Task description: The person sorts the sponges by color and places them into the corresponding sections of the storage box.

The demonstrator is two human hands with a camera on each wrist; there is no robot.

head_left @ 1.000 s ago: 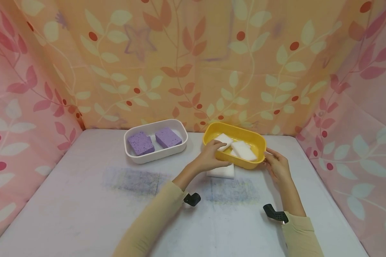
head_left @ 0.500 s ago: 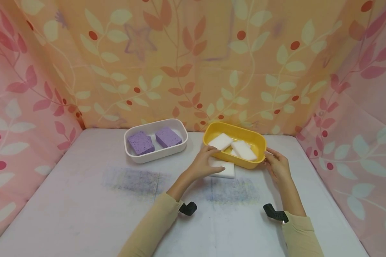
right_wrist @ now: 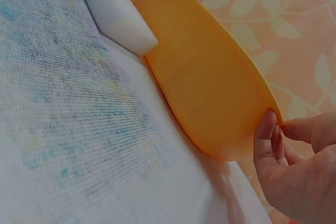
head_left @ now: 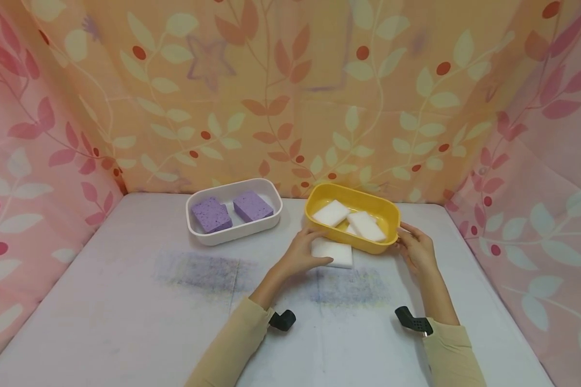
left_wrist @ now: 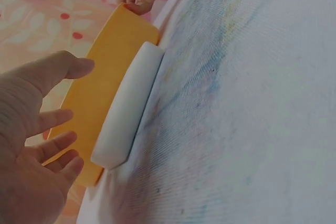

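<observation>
A yellow tray [head_left: 391, 214] stands at the back right with several white sponges [head_left: 331, 213] inside. On the table against its front wall lies another white sponge [head_left: 336, 254], seen edge-on in the left wrist view. My left hand [head_left: 297, 255] is at the left of that loose sponge, thumb and fingers spread apart, nothing held; the left wrist view shows the gap between thumb [left_wrist: 79, 67] and fingers. At the tray's right end my right hand [head_left: 417, 250] pinches the rim between thumb and fingers, which the right wrist view shows from close by.
A white tray [head_left: 237, 233] holding several purple sponges [head_left: 253, 207] stands left of the yellow one. Two bluish smudged patches [head_left: 348, 287] mark the white tabletop [head_left: 126, 322]. Patterned curtains [head_left: 290, 107] close off the back and both sides.
My left hand has drawn back from a white sponge in the yellow tray, down and left to beside the loose sponge. My right hand keeps its place at the rim.
</observation>
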